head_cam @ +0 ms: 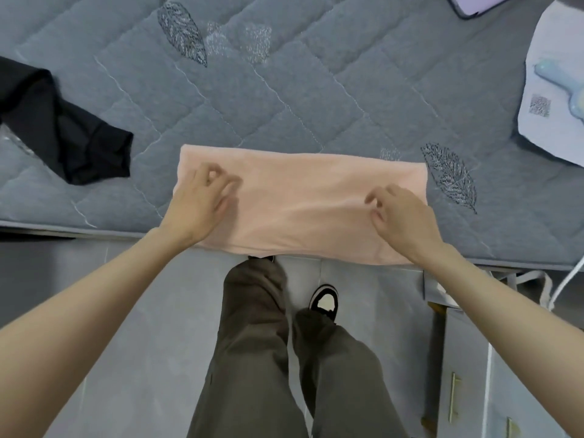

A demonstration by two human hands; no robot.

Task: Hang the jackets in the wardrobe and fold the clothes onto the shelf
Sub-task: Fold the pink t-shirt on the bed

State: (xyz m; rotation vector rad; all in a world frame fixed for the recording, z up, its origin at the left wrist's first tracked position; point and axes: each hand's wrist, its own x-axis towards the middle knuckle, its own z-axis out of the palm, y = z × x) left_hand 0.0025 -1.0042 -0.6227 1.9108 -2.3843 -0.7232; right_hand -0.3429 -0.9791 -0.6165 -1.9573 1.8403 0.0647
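The right hand (401, 213) pinches the pink garment (300, 200) and the left hand (202, 197) curls on it, too blurred to judge its hold; the garment is a soft, light, limp folded band on the mattress's (316, 105) near edge, probably best gripped at both ends, with a black garment (63, 131) near the left edge.

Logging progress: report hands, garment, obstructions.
Right hand pinches pink garment; left hand on it, grip blurred. Garment folded flat at mattress edge. Black garment apart at left, no obstruction.
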